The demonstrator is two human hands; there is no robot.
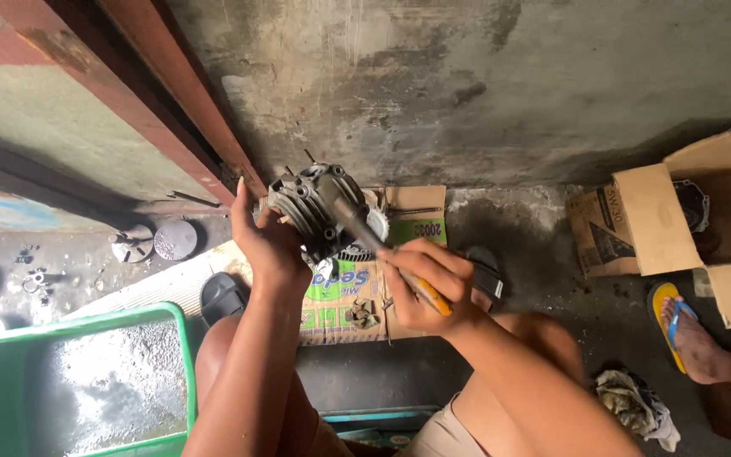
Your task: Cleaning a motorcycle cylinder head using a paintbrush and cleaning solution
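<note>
Left hand [266,245] cups our finned engine cylinder head [313,205] up off the flattened cardboard [342,292] so it can't twist, while our right hand [423,288] is wrapped tight around the yellow-handled driver [382,252] pushed into it.

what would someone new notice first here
First, the grey finned engine part held up at the centre by the left hand, with the right hand pressing a yellow-handled tool against it. Below them lies flattened printed cardboard on the dark floor. At lower left sits a green tub, and at the right edge another person's foot in a yellow sandal beside an open cardboard box.
</note>
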